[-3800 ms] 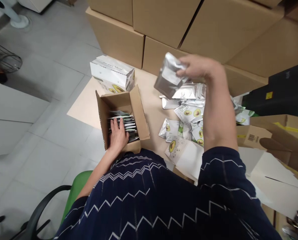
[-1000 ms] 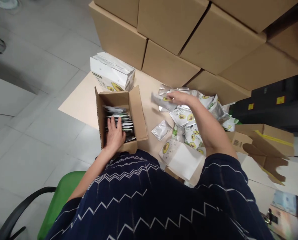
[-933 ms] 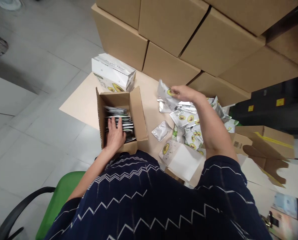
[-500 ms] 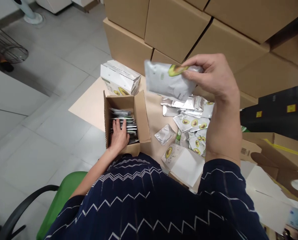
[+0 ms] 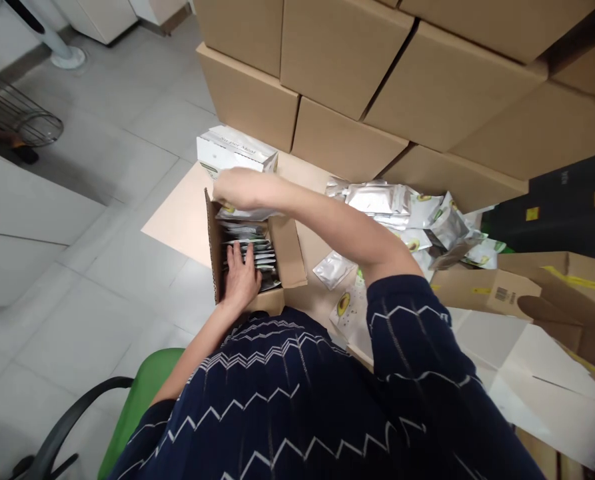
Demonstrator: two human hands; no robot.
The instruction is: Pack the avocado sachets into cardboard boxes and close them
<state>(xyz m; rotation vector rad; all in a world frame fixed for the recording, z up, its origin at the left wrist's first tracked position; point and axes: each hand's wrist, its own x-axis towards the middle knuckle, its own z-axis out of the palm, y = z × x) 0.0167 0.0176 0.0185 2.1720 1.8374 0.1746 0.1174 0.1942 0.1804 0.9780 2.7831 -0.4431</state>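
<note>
A small open cardboard box (image 5: 291, 257) stands on the table in front of me, with several foil pouches standing in a row inside. My left hand (image 5: 240, 279) lies flat on the near pouches, fingers spread, pressing them back. My right hand (image 5: 238, 187) reaches across over the far end of the box, closed on a silver foil pouch (image 5: 244, 213) that hangs just inside the opening. A heap of loose avocado-print pouches (image 5: 402, 210) lies on the table to the right.
A white printed carton (image 5: 234, 150) lies behind the small box. Large brown cartons (image 5: 352, 60) are stacked along the back. Flattened cartons and white sheets (image 5: 527, 333) lie at the right. A green chair (image 5: 132, 407) is under me, tiled floor to the left.
My right hand picked a pouch from the heap, raised it near my face, then carried it left and down to the far end of the small box. The left hand stayed on the pouches.
</note>
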